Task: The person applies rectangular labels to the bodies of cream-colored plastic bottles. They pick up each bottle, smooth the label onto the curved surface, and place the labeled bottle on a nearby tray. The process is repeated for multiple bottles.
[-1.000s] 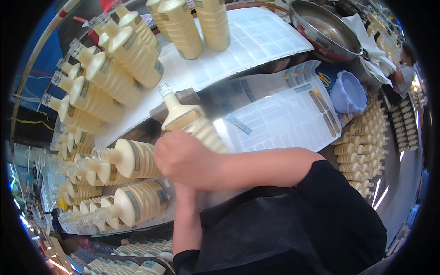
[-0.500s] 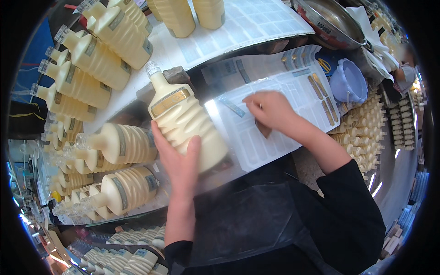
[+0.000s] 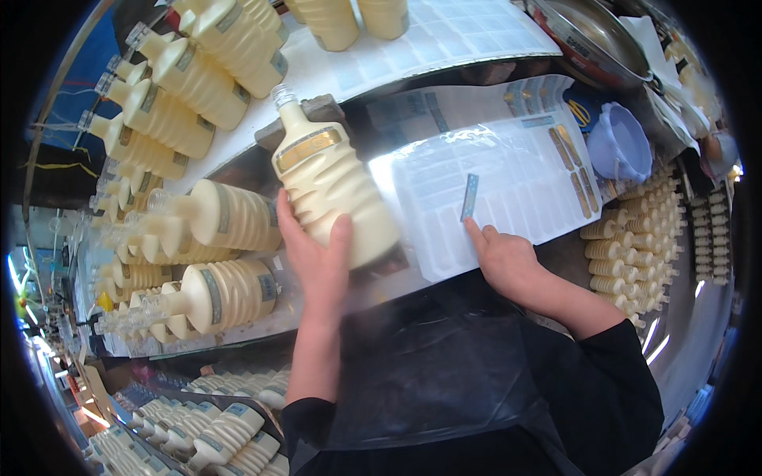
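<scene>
My left hand [image 3: 319, 252] grips the lower side of a cream-coloured bottle [image 3: 337, 190] with a rippled body and a clear threaded neck. The bottle leans with its neck toward the far left, and a gold label [image 3: 309, 147] lies across its shoulder. To the right, my right hand [image 3: 508, 258] has its fingertips closed at the lower end of a narrow blue label strip [image 3: 471, 197]. The strip stands out over a white label sheet [image 3: 432, 238]; whether it touches the sheet I cannot tell. Gold labels [image 3: 573, 170] line the sheet's right part.
Several labelled cream bottles [image 3: 238, 214] lie at the left, with others [image 3: 190, 79] beyond. A light-purple bucket [image 3: 619, 143] stands right of the sheet, below a large metal pan [image 3: 591, 40]. Many small bottles [image 3: 627, 246] fill the right side. A dark block [image 3: 324, 111] sits behind the held bottle.
My right hand has moved down and toward me from the sheet's middle. The blue strip, earlier lying slanted on the sheet, is now at its fingertips. The left hand still holds the bottle.
</scene>
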